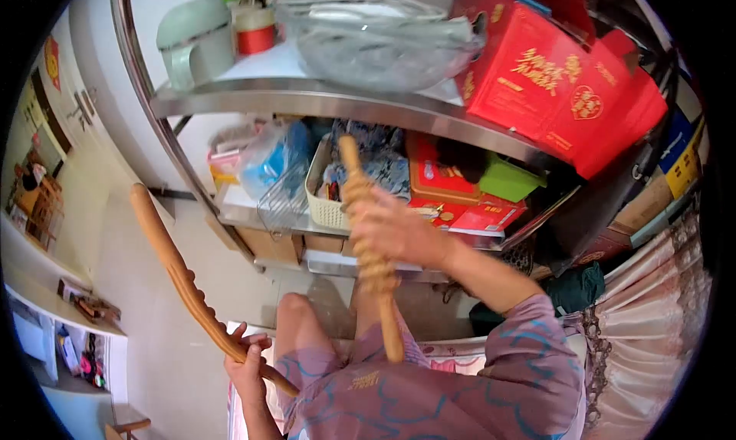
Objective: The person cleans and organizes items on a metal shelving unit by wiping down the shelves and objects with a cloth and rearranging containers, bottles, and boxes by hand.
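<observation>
My left hand point(247, 367) is closed round the lower part of a long curved wooden massage stick point(175, 264), which has a row of bumps along its middle and a rounded far end. The stick slants up and to the left, over the floor. My right hand point(399, 229) grips the knobbly middle of a wooden massage roller point(373, 267), blurred by motion. Its smooth handles stick out above and below the hand. The roller is nearly upright in front of my body, its lower handle over my lap.
Ahead stands a metal shelf rack point(307, 103). A glass bowl point(376, 53), a pale green lidded container point(195, 45) and a red box point(537, 80) sit on top. Below are a cream basket point(328, 210) and a red tin point(441, 172). A curtain point(648, 310) hangs at the right.
</observation>
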Motion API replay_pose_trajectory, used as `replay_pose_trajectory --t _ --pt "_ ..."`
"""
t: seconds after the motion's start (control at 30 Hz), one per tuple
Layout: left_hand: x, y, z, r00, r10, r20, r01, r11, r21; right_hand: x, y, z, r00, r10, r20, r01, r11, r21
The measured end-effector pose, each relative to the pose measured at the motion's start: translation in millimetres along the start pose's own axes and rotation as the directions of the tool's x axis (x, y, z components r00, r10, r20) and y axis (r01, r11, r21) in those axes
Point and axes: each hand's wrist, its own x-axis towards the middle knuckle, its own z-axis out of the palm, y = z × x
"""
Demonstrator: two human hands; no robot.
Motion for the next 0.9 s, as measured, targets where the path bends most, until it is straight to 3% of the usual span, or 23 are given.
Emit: replay_pose_trajectory --t 0.07,0.1,0.17,0.2,0.27,0.3,0.33,0.4,0.47,0.6,0.63,0.67,0.7,0.73,0.8,0.83,0.9 --pt "-3 8 24 0.996 0.025 0.087 0.000 0.962 -0.271 17 -28 7 0.995 -0.093 0.045 0.092 0.995 0.031" --pt "-3 16 31 0.982 -0.002 0.188 0.067 0.939 -0.338 26 -36 19 0.979 -0.173 -0.105 0.180 0.982 0.053" --pt "-7 25 51 0.973 0.016 0.232 0.094 0.885 -0.456 46 -53 39 0.925 -0.315 -0.212 0.318 0.948 -0.023" --pt "-9 30 58 0.963 0.040 0.265 0.108 0.846 -0.522 56 -62 46 0.914 -0.371 -0.164 0.358 0.928 -0.103" --pt "-4 5 62 0.948 0.105 0.299 0.142 0.703 -0.697 76 -83 52 0.879 -0.411 -0.244 0.431 0.902 0.035" --pt "2 -3 52 0.914 -0.021 0.406 0.265 0.787 -0.557 82 -88 56 0.845 -0.446 -0.295 0.479 0.876 0.048" --pt "-3 9 56 0.904 0.008 0.428 0.257 0.789 -0.558 87 -91 58 0.807 -0.479 -0.346 0.528 0.847 0.057" --pt "-20 37 59 0.928 0.109 0.356 0.131 0.798 -0.588 95 -103 47 0.833 -0.446 -0.328 0.518 0.836 0.179" --pt "-24 15 43 0.931 0.161 0.328 0.152 0.645 -0.749 101 -111 43 0.834 -0.458 -0.307 0.524 0.831 0.184" --pt "-17 27 36 0.907 0.183 0.378 0.112 0.763 -0.637 90 -129 53 0.907 -0.339 -0.251 0.399 0.882 0.251" --pt "-12 34 39 0.897 0.192 0.398 0.102 0.786 -0.609 82 -142 60 0.968 -0.100 -0.229 0.196 0.870 0.452" --pt "-9 38 41 0.888 0.197 0.416 0.097 0.803 -0.588 73 -157 62 0.978 0.138 -0.159 -0.007 0.776 0.630" --pt "-8 41 42 0.879 0.201 0.433 0.093 0.818 -0.568 63 -167 52 0.963 0.270 0.023 -0.186 0.596 0.781" --pt "-7 44 45 0.869 0.204 0.450 0.085 0.835 -0.543 52 -174 44 0.891 0.323 0.319 -0.427 0.356 0.831" --pt "-5 51 49 0.849 0.217 0.482 0.073 0.855 -0.514 29 -178 52 0.854 0.252 0.455 -0.520 0.402 0.753" --pt "-4 53 53 0.837 0.225 0.499 0.066 0.864 -0.500 18 -175 65 0.856 0.256 0.448 -0.516 0.411 0.751" --pt "-3 58 61 0.813 0.237 0.532 0.055 0.878 -0.475 -2 -170 85 0.862 0.055 0.504 -0.506 0.161 0.847"
